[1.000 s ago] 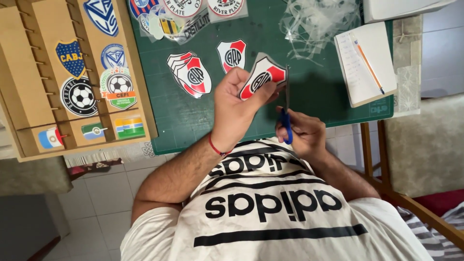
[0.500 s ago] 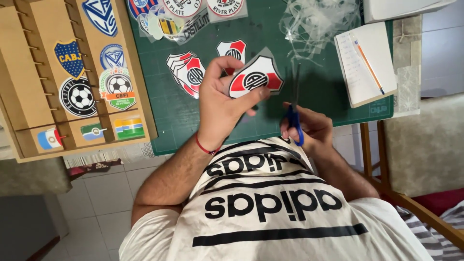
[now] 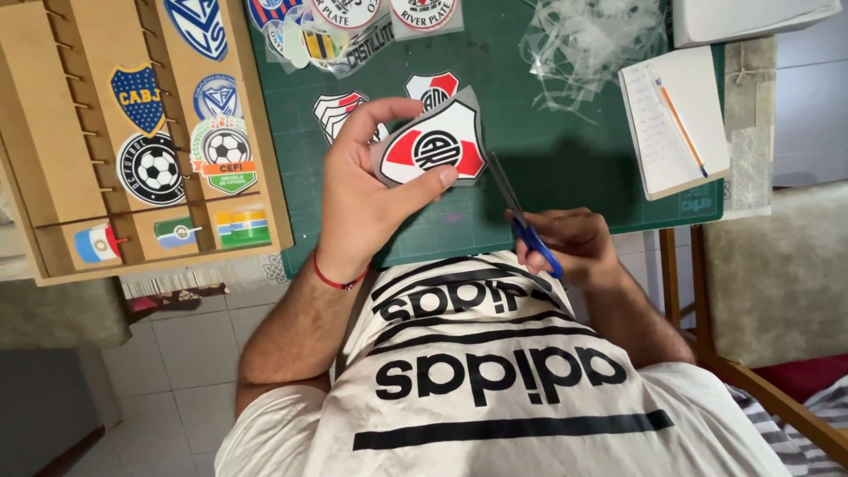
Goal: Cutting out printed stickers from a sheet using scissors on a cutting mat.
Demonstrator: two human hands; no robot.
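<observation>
- Shield-shaped sticker (image 3: 435,147), white with a red diagonal band and a round black emblem, sits on a grey backing and is held above the green cutting mat (image 3: 574,190), clear of it.
- Left hand (image 3: 371,199): palm faces the camera, wrist bent back, fingers curled over the sticker's upper edge and thumb pressed on its lower edge. A red cord bracelet (image 3: 334,279) circles the wrist.
- Right hand (image 3: 570,247): closed around the blue handles of the scissors (image 3: 521,216), knuckles up, near the mat's lower edge. Blade tips point up-left toward the sticker's right corner; the blades look nearly closed.
- Two similar stickers (image 3: 428,87) lie flat on the mat behind the held one.
- Wooden display rack (image 3: 53,177) with football badges stands left of the mat.
- Notepad with an orange pencil (image 3: 680,124) lies on the surface to the right.
</observation>
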